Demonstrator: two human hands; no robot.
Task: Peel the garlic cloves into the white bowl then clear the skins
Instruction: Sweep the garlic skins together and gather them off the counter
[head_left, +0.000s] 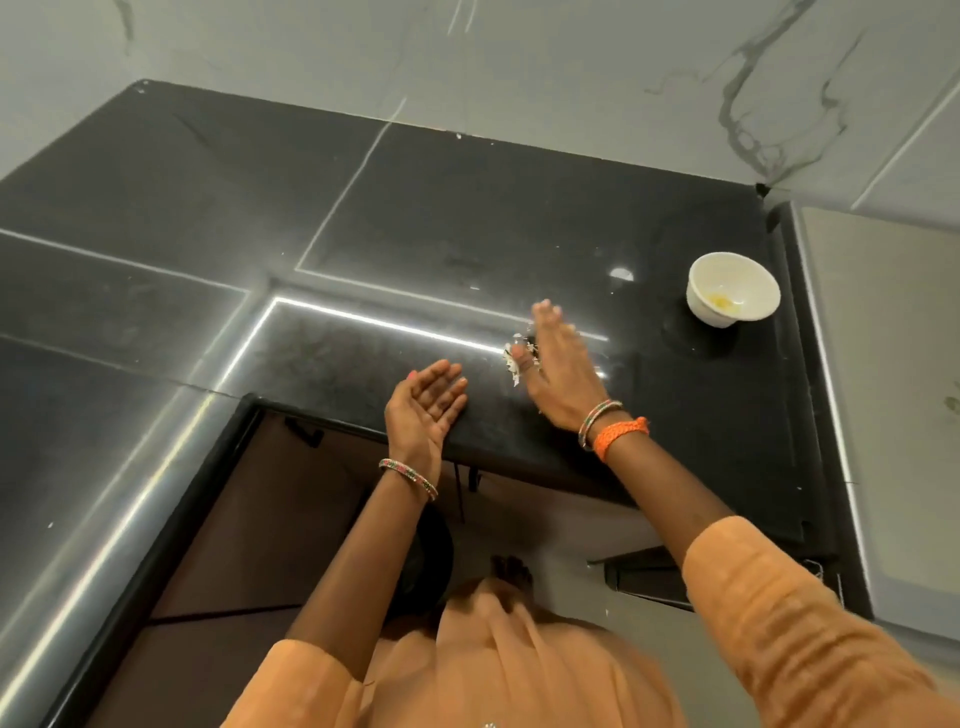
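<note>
The right hand (558, 364) is showing motion blur in the middle of the frame, so its fingertips are hard to make out. Its fingers are lying straight and together, palm down on the black counter (467, 218), and the heel of the hand is hiding part of the skins (514, 361). Only a small white, flaky clump is peeking out at the hand's left edge, touching the thumb side. Whether more skins are lying under the palm cannot be told.

The bowl (733, 291) is sitting at the right of the frame, near the counter's right edge and apart from the right hand. It is white and round, and is leaning a little toward the camera. Something yellowish is lying at its bottom, too small to tell whether it is garlic.

The left hand (423, 410) is waiting at the counter's near edge, below and left of the skins, palm up and cupped, fingers relaxed and holding nothing. Its wrist is hanging off the edge.

Bangles are circling both wrists, and an orange braided band (621, 436) is sitting beside those on the right wrist. Orange sleeves are filling the bottom of the frame, cut off by its border. A bright line of light is reflecting across the counter, passing behind the right hand. Pale veined wall tiles are filling the top of the frame.
</note>
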